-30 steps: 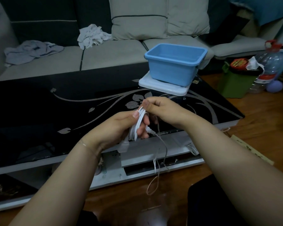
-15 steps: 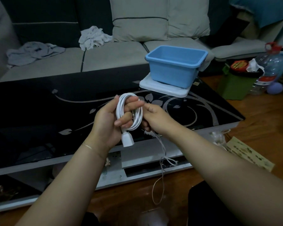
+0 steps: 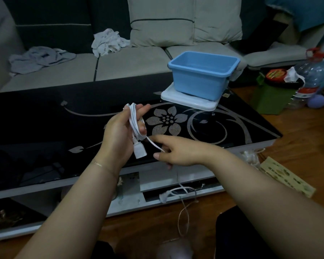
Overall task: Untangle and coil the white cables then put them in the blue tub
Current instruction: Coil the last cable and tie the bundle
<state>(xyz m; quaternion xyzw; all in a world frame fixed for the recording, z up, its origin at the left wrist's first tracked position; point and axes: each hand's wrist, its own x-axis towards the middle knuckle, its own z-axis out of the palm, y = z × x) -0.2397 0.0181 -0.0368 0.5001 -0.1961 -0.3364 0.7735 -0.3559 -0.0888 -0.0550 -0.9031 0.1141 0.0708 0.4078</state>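
Above the counter point(image 3: 45, 118), the left hand point(image 3: 118, 135) grips the coiled white cable point(image 3: 136, 126) steady while the right hand point(image 3: 178, 152) pinches its loose tail, ready to wind.

The tub point(image 3: 202, 79) sits on a flat slab point(image 3: 189, 102) at the counter's point(image 3: 45, 124) two o'clock corner. Behind the counter, at twelve o'clock, runs a sofa point(image 3: 131, 66) with two cloth heaps point(image 3: 39, 57) at eleven. Over the counter's near edge the left hand point(image 3: 120, 135) holds the coiled cable point(image 3: 136, 126); the right hand point(image 3: 178, 150) lies just beside it at three o'clock. A bottle point(image 3: 310, 75) stands on the floor at two o'clock.
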